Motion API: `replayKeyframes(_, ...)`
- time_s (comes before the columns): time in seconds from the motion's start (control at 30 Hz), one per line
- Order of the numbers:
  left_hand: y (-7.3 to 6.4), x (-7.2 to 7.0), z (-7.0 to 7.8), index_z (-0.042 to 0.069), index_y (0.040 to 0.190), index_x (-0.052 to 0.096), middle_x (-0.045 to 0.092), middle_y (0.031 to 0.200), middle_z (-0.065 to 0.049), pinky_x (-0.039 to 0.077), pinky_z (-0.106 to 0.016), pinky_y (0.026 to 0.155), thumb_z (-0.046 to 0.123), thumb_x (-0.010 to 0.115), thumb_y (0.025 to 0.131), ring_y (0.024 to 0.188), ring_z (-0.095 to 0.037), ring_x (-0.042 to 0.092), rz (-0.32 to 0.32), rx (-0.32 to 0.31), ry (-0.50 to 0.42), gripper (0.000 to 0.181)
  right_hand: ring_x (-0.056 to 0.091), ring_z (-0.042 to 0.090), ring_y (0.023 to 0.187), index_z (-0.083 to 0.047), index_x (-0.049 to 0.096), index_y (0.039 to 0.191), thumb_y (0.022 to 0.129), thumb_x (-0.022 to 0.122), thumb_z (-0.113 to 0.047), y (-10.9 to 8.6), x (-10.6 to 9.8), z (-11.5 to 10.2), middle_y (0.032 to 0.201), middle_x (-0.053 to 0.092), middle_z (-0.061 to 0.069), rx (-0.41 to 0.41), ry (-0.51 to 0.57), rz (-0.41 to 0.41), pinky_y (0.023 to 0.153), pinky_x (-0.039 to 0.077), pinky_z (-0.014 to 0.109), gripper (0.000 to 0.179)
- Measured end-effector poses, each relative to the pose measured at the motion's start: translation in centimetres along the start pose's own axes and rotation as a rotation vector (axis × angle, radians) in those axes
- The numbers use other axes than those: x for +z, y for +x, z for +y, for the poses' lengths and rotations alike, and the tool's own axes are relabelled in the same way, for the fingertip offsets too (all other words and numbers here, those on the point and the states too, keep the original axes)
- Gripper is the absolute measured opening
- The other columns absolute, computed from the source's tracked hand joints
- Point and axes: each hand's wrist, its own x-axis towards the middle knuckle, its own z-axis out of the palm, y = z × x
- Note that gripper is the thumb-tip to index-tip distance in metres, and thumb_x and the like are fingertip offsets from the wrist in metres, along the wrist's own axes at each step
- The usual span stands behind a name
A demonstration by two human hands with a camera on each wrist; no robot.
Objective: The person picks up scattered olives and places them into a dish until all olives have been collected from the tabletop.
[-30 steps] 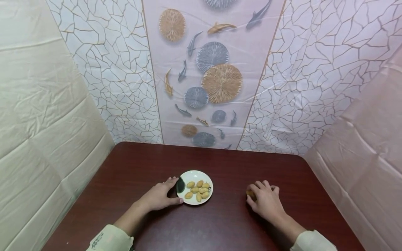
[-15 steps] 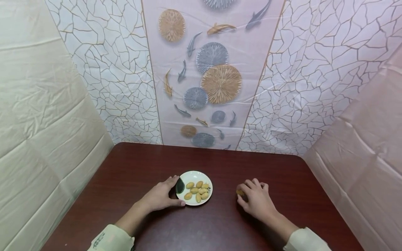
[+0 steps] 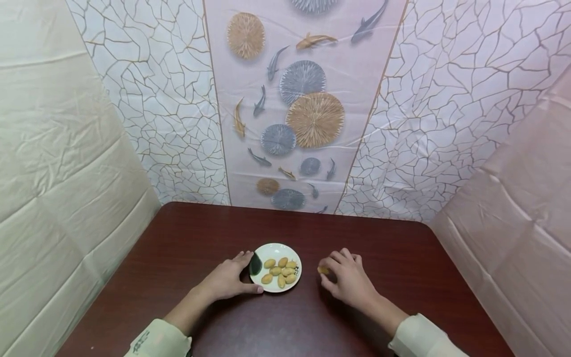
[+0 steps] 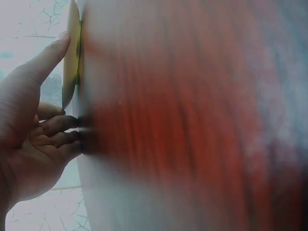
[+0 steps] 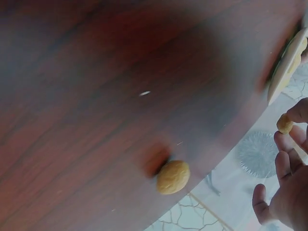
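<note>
My left hand [image 3: 227, 277] rests at the left side of a small white plate [image 3: 273, 249], with its thumb at the near rim and its fingers spread along the far side. The plate has a dark green patch and carries several small yellow oval fruits [image 3: 276, 271]. Right of the plate, my right hand [image 3: 350, 280] pinches one more yellow oval fruit [image 3: 323, 270] between thumb and fingertips. In the right wrist view that fruit [image 5: 284, 123] shows at the fingertips. Another wrinkled yellow fruit [image 5: 173, 177] lies on the table there; in the head view it is hidden.
The dark red-brown table [image 3: 285, 327] has rounded far corners. A patterned cloth [image 3: 285, 163] hangs behind it, and pale cloth walls [image 3: 513, 208] stand on both sides. In the right wrist view a small white speck [image 5: 145, 93] lies on the table.
My right hand has moved left towards the plate, carrying the pinched yellow fruit. The left hand and the plate have stayed nearly still.
</note>
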Motion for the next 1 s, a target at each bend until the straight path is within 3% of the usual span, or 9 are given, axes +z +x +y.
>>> replayKeyframes(1.0,0.0,0.0,0.1,-0.002,0.166,0.046,0.051,0.169,-0.024,0.044,-0.066,0.125,0.065,0.09,0.082,0.161,-0.044,0.044,-0.003,-0.018,0.009,0.116,0.054,0.016,0.098,-0.018,0.081,0.109,0.092,0.09,-0.019,3.7,2.2,-2.5,0.107,0.074,-0.005,-0.03,0.066,-0.108,0.083,0.044,0.046,0.02)
